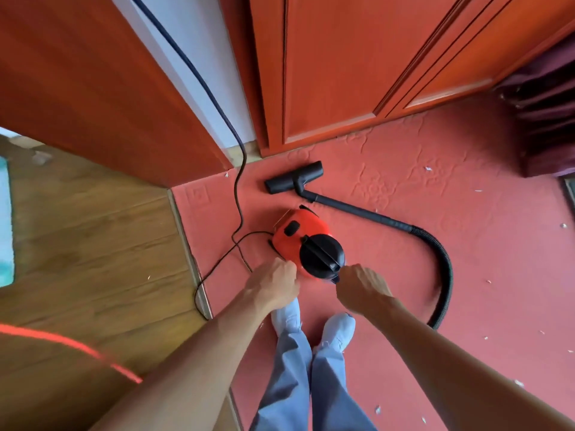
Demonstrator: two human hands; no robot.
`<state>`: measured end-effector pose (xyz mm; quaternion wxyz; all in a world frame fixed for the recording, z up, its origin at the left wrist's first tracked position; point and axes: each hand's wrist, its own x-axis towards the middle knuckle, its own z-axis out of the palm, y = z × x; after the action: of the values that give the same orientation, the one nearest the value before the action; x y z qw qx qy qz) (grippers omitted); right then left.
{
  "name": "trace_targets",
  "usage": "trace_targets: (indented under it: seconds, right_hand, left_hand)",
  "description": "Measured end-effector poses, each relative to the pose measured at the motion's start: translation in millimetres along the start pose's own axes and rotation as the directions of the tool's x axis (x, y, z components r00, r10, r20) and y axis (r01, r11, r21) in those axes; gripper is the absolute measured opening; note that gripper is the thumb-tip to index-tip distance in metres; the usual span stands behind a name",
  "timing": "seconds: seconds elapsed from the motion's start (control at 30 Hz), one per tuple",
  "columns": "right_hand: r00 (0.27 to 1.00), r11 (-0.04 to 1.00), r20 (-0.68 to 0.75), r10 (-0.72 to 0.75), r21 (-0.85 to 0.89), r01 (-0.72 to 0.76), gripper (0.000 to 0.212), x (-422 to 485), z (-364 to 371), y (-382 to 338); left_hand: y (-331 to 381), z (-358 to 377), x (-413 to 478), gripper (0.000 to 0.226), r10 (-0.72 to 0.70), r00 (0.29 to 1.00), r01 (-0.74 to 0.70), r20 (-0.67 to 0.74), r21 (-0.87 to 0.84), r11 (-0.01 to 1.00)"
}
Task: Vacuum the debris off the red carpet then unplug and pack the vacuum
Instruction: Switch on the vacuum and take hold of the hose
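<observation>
A small red canister vacuum with a black top handle stands on the red carpet. Its black hose curves right and joins a black wand ending in a floor head near the door. A black power cord runs from the vacuum up the wall. My left hand is at the vacuum's near left side, fingers curled. My right hand is at its near right side, fingers curled by the hose joint. What either hand holds is hidden. Bits of white debris lie scattered on the carpet.
Orange-red wooden doors and a white wall strip stand behind the vacuum. Wood flooring lies left of the carpet edge. Dark drapery hangs at the right. My feet in pale socks stand just behind the vacuum.
</observation>
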<state>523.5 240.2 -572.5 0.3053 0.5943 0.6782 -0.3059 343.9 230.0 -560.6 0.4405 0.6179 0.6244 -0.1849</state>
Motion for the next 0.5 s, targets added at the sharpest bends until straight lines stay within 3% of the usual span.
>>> trace_targets:
  seconds: [0.13, 0.33, 0.5]
  right_hand:
    - [0.999, 1.000, 0.031, -0.008, 0.023, 0.007, 0.027, 56, 52, -3]
    - [0.989, 0.997, -0.130, -0.075, 0.011, 0.078, 0.037, 125, 96, -4]
    - [0.993, 0.998, -0.105, -0.056, 0.014, 0.058, 0.044, 185, 138, 0]
  left_hand:
    - [-19, 45, 64, 0.024, -0.030, 1.000, 0.029, -0.008, -0.068, 0.997]
    - [-34, 93, 121, 0.020, -0.110, 0.991, 0.096, -0.078, -0.161, 0.982]
    - [-45, 117, 180, 0.042, -0.066, 0.986, 0.034, -0.153, -0.206, 0.978]
